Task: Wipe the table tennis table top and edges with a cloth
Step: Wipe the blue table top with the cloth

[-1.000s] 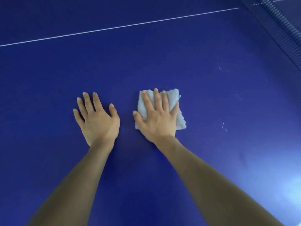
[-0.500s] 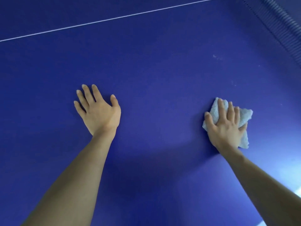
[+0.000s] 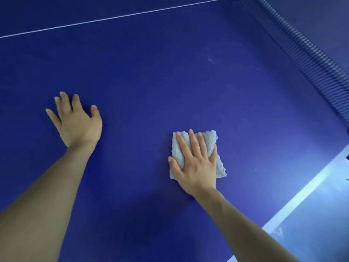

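i see my right hand (image 3: 196,163) lying flat on the cloth (image 3: 217,159), palm down, fingers straight and a little spread, the thumb out to the left along the cloth's near left side. it presses the cloth against the table top (image 3: 151,82); nothing is curled round it or pinched. the cloth is a pale grey, nubbly, folded square, and it sits on the blue surface right of centre, its far edge and right edge showing past my fingertips (image 3: 190,132).

my left hand (image 3: 77,121) rests on the bare table well to the left of the cloth, palm down, fingers extended and fanned toward the far side, the thumb pointing away too. it has hold of nothing and touches only the table.

a thin white line (image 3: 113,17) runs across the far part of the surface. the net (image 3: 311,53) slants along the far right, from the top of the view down to the right edge. the table's white edge (image 3: 306,191) shows at the near right, with pale floor beyond it. a few small pale specks (image 3: 210,60) lie on the blue surface, far of the cloth and near the net.
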